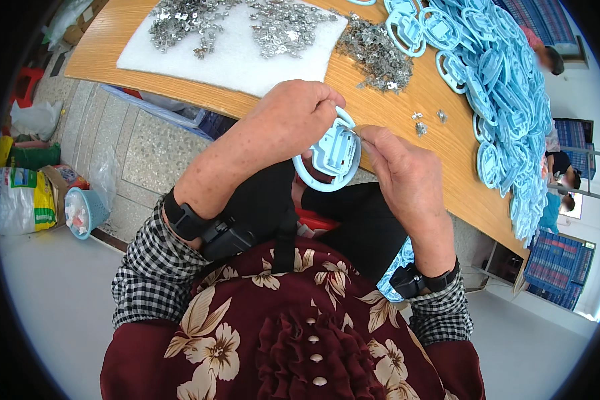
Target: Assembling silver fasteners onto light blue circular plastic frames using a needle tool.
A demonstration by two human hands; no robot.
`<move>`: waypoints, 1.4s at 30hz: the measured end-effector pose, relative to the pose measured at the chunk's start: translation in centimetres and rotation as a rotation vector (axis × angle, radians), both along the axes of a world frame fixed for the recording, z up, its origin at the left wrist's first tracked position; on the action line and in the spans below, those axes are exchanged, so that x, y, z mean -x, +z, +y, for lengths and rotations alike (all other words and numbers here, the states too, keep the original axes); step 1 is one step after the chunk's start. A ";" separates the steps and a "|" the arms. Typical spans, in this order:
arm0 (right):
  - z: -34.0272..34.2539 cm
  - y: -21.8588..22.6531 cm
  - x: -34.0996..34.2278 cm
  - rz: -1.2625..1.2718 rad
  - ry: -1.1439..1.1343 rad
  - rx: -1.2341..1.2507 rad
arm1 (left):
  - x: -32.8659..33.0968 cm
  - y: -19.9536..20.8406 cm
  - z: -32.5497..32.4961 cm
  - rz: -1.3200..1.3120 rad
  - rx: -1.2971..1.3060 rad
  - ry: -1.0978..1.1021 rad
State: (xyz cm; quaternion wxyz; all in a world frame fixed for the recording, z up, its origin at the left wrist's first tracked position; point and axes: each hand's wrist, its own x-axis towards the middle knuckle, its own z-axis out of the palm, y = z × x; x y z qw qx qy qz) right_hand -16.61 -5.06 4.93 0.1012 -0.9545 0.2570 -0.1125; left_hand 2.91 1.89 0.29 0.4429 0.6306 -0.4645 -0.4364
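Observation:
Above my lap, a light blue plastic part shaped like a toy steering wheel point(346, 175) is held tilted, its hollow inner side with a slot facing up. My left hand point(300, 112) is closed on the far left of its rim, the fingertips curled out of sight. On the other side, my right hand point(407, 170) pinches with thumb and forefinger at the part's upper right edge. Whatever small piece sits between those fingertips is hidden. Beyond the hands, a few small metal clips point(421, 129) lie on the wooden table point(440, 153).
A large heap of matching blue wheel parts point(497, 100) covers the table's right side. Piles of small metal clips point(283, 30) rest on a white foam sheet point(230, 70), and another metal pile point(377, 53) lies beside it. A blue basket point(87, 212) stands on the floor at left.

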 end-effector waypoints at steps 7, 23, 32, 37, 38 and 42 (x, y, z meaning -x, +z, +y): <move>-0.3 0.5 -0.3 0.040 0.055 0.077 | -0.1 -0.1 0.1 -0.010 0.009 0.001; -1.0 1.0 -0.5 0.098 0.150 0.154 | -0.3 -0.4 -0.1 -0.056 0.041 -0.005; -0.7 3.1 -1.6 0.325 0.299 0.324 | 0.0 -0.2 -0.2 -0.052 0.006 -0.023; -1.7 4.0 -1.9 0.343 0.384 0.318 | -0.4 -0.4 -0.1 0.031 -0.012 -0.032; -1.8 3.9 -1.6 0.325 0.364 0.301 | -0.3 -0.9 -0.4 -0.032 0.001 -0.039; -2.0 2.9 -0.6 0.219 0.311 0.254 | -0.3 -0.7 -0.6 -0.021 -0.005 -0.046</move>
